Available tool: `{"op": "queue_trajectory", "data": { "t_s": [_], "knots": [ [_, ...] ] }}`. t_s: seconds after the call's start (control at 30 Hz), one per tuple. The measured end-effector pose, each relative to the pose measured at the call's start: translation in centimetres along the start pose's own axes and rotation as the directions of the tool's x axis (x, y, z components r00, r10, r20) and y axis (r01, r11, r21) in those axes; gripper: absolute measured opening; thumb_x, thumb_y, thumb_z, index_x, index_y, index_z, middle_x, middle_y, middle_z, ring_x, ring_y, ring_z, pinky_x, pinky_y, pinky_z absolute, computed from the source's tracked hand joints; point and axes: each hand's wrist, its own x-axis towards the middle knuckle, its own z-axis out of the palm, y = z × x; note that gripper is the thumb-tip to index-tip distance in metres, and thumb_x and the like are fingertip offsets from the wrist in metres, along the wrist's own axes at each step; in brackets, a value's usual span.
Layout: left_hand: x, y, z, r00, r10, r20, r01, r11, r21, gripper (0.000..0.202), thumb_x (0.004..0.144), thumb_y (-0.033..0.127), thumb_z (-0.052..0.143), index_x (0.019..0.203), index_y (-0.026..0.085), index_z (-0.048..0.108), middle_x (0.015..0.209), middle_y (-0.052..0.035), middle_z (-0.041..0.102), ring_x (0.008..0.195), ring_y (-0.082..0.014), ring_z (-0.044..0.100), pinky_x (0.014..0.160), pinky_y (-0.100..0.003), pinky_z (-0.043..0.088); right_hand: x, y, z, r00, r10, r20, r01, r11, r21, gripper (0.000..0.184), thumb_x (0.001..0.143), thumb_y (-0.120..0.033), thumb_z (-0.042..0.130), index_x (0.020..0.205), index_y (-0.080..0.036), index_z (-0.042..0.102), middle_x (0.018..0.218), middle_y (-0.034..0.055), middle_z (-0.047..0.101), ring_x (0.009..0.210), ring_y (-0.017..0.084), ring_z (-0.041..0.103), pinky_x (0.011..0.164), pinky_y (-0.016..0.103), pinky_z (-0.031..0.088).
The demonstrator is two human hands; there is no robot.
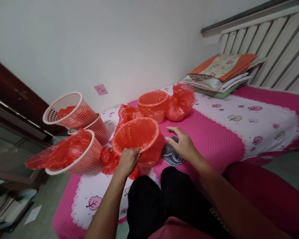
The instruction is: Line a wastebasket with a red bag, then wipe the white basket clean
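I sit at the edge of a bed with a pink and white sheet. My left hand is closed on the near rim of a plastic basket lined with a red bag, which lies tilted toward me. My right hand hovers with fingers spread, open, just right of that basket and above a small grey cloth. Behind stands a second bag-lined basket, with a bulging red bag to its right and a loose red bag to its left.
At the bed's left edge lie three white-rimmed pink mesh baskets on their sides, two holding red bags. Folded bedding is stacked at the slatted headboard. Dark furniture and papers on the floor are at left.
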Motion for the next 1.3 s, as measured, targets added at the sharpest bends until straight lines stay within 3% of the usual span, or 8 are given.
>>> {"op": "queue_trajectory", "data": {
  "t_s": [0.17,0.6,0.73,0.87,0.97,1.07,1.2,1.3],
  "knots": [
    [0.5,-0.9,-1.5,0.986,-0.127,-0.111,0.116,0.989,-0.096,0.027,0.104,0.023,0.050,0.080,0.020,0.062,0.070,-0.0036,0.066,0.069,-0.0189,0.062,0.069,-0.031,0.031,-1.9,3.9,1.0,0.919,0.392,-0.044,-0.365,0.888,0.280,0.036,0.082,-0.045,0.080,0.110,-0.023,0.076,0.106,0.0112,0.080,0.102,0.028,0.076,0.100,0.049,0.060],
    [-4.7,0.3,2.3,0.974,-0.144,-0.175,0.043,0.877,-0.478,0.037,0.102,0.040,0.049,0.071,0.021,0.058,0.068,0.0006,0.061,0.067,-0.0167,0.057,0.071,-0.029,0.039,-4.2,5.7,5.9,0.747,0.631,0.208,-0.615,0.538,0.576,0.048,0.085,-0.064,0.074,0.104,-0.020,0.075,0.101,0.0125,0.080,0.089,0.025,0.077,0.078,0.037,0.063],
    [-5.8,-0.5,2.2,0.986,-0.105,-0.126,0.027,0.861,-0.508,0.042,0.101,0.044,0.051,0.066,0.021,0.055,0.068,0.0003,0.058,0.068,-0.0164,0.055,0.071,-0.029,0.041,-3.6,3.6,6.0,0.864,0.480,-0.148,-0.392,0.829,0.398,0.044,0.089,-0.050,0.071,0.122,-0.021,0.071,0.116,0.0143,0.077,0.108,0.029,0.074,0.095,0.046,0.061],
    [-5.7,0.2,1.7,0.993,-0.087,-0.079,0.038,0.878,-0.478,0.040,0.101,0.038,0.052,0.065,0.020,0.054,0.071,-0.0003,0.060,0.069,-0.0160,0.055,0.071,-0.029,0.040,-2.9,-1.3,4.5,0.984,-0.130,-0.124,0.127,0.991,-0.036,0.036,0.103,-0.027,0.055,0.136,-0.025,0.068,0.135,0.0126,0.071,0.133,0.029,0.063,0.117,0.052,0.048],
    [-5.2,0.9,1.4,0.997,-0.054,-0.058,0.024,0.902,-0.432,0.036,0.100,0.027,0.051,0.065,0.020,0.051,0.070,-0.0003,0.059,0.068,-0.0154,0.054,0.069,-0.029,0.037,-2.2,-4.0,3.7,0.896,-0.398,0.197,0.433,0.882,-0.186,0.037,0.104,-0.020,0.057,0.139,-0.027,0.067,0.141,0.0091,0.069,0.148,0.029,0.051,0.126,0.057,0.039],
    [-5.0,0.7,1.1,1.000,0.000,-0.031,-0.013,0.910,-0.415,0.033,0.099,0.021,0.049,0.067,0.020,0.051,0.071,-0.0003,0.059,0.068,-0.0155,0.054,0.068,-0.029,0.037,-1.5,-4.7,3.6,0.778,-0.439,0.449,0.571,0.792,-0.215,0.029,0.103,-0.024,0.066,0.131,-0.026,0.072,0.132,0.0077,0.074,0.146,0.030,0.053,0.129,0.060,0.034],
    [-5.4,-1.1,0.9,1.000,0.029,0.010,-0.023,0.927,-0.375,0.033,0.101,0.025,0.050,0.071,0.020,0.061,0.078,-0.0040,0.068,0.076,-0.0191,0.064,0.078,-0.031,0.048,-1.5,-4.3,4.3,0.755,-0.442,0.484,0.600,0.763,-0.240,0.028,0.103,-0.023,0.068,0.130,-0.022,0.072,0.131,0.0091,0.075,0.142,0.028,0.057,0.128,0.057,0.037],
    [-6.3,-1.9,0.5,0.997,-0.043,-0.058,0.019,0.933,-0.361,0.021,0.094,0.035,0.070,0.106,0.020,0.075,0.114,-0.0122,0.078,0.111,-0.0297,0.072,0.104,-0.043,0.052,-2.3,-4.0,5.4,0.762,-0.481,0.433,0.611,0.756,-0.236,0.032,0.105,-0.019,0.061,0.136,-0.023,0.070,0.134,0.0091,0.074,0.142,0.028,0.057,0.128,0.056,0.038]
  ]
}}
